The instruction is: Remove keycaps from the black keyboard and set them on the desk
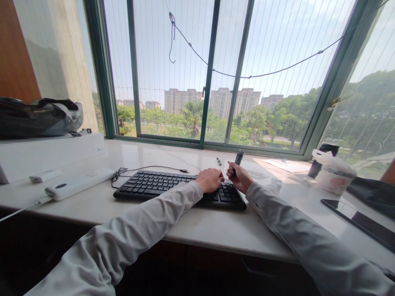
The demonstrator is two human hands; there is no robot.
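Note:
A black keyboard [154, 183] lies on the white marble-like ledge in front of me. My left hand [210, 180] rests over the keyboard's right half, its fingers curled down and pinched; what is between them, if anything, is hidden. In my right hand [240, 176], closed and just above the number pad, stands a short black stick-shaped tool [239, 157], upright with its wide end up. Its lower end is hidden by the fingers and keys. Several small dark and pale pieces [219, 161], perhaps keycaps, lie behind the hands. The keyboard's cable [148, 167] runs loosely behind it.
At left are a white power bank [80, 183] with a cord and a white box [52, 154] bearing a dark bag-like item [40, 117]. To the right lie a phone or tablet [361, 222], a plastic-bagged cup [335, 176] and paper [286, 165]. Windows [185, 142] close off the back.

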